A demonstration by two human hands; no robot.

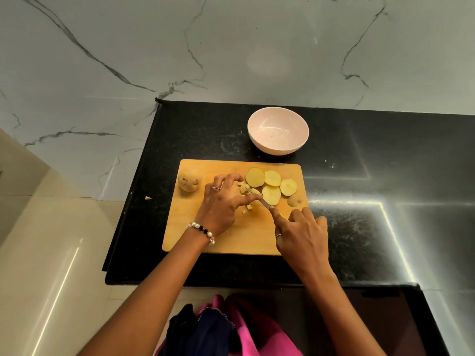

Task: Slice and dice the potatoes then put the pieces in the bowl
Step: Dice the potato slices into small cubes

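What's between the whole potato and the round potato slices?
In the head view, the left hand on the cutting board, holding potato pieces, lies between the whole potato and the slices.

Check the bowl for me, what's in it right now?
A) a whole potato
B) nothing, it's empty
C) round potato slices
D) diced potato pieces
B: the bowl shows a bare pale inside, while the round slices, the diced pieces and the whole potato all lie on the cutting board.
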